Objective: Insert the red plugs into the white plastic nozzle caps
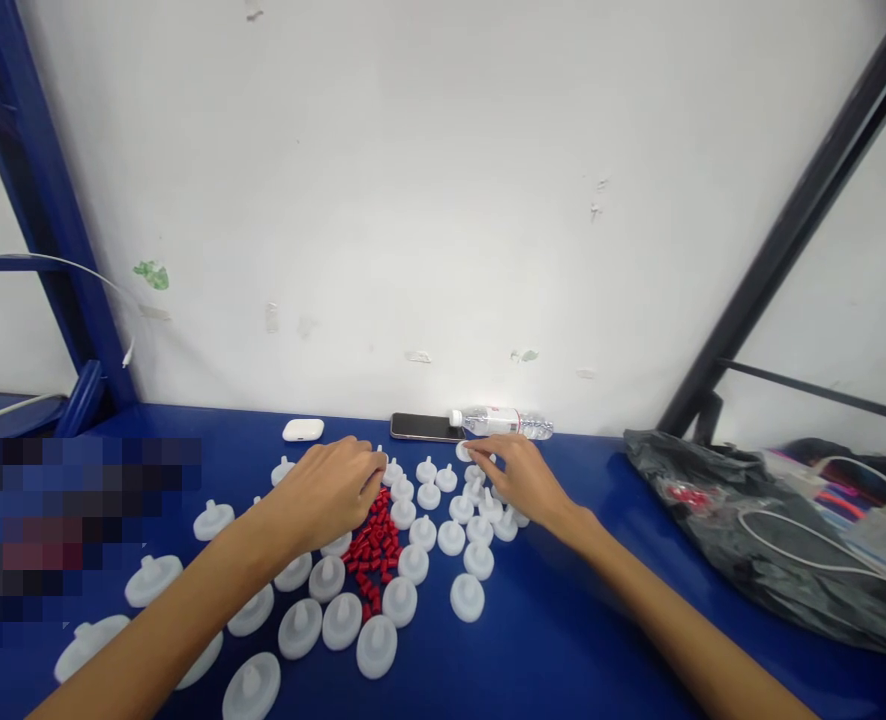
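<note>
My left hand (340, 487) is closed above the far end of a pile of small red plastic caps (375, 545). A white nub shows just beyond its fingertips; whether the fingers grip it is hidden. At the back right of the white pieces, my right hand (519, 478) pinches a white disc (464, 451) between thumb and fingers. Many white round plastic discs with a central stem, such as a front disc (377, 646) and a disc on the right (467, 597), lie stem up on both sides of the red caps.
Along the wall lie a white earbud case (303, 430), a black phone (424, 428) and a clear water bottle (507, 421). A dark plastic bag (720, 560) with cables and loose items covers the right side of the blue table (563, 640). Metal posts stand at both sides.
</note>
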{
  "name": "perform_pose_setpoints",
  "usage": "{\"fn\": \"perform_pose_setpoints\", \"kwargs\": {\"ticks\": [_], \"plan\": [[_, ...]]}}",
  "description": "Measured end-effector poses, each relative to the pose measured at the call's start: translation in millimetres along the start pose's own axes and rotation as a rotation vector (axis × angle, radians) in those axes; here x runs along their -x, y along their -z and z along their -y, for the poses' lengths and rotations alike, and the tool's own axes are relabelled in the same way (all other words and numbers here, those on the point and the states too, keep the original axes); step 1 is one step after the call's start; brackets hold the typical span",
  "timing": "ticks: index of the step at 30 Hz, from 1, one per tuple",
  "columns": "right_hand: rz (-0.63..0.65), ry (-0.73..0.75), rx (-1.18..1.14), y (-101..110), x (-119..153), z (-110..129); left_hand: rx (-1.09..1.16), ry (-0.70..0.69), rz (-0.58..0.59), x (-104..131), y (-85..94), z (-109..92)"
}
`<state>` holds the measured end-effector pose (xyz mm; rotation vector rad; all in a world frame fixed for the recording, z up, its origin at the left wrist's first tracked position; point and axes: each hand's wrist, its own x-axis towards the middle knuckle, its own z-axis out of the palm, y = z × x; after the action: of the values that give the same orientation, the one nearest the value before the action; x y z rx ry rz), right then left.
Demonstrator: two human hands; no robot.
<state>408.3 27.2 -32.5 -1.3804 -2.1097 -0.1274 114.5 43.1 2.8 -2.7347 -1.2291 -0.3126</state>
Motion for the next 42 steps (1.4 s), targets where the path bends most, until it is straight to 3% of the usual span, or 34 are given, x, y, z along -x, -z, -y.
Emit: {"fn": "perform_pose_setpoints", "kwargs": {"ticks": [28,42], "plan": [[0.243,0.088,-0.102,0.1,2.4,-3.6,0.000,-0.018,0.001,1.2,1.1,-4.5],[0.302,-0.053,-0.181,5.3,4.1,6.6,-0.079,-0.021,0.020,3.7,-1.0,-5.6]]}}
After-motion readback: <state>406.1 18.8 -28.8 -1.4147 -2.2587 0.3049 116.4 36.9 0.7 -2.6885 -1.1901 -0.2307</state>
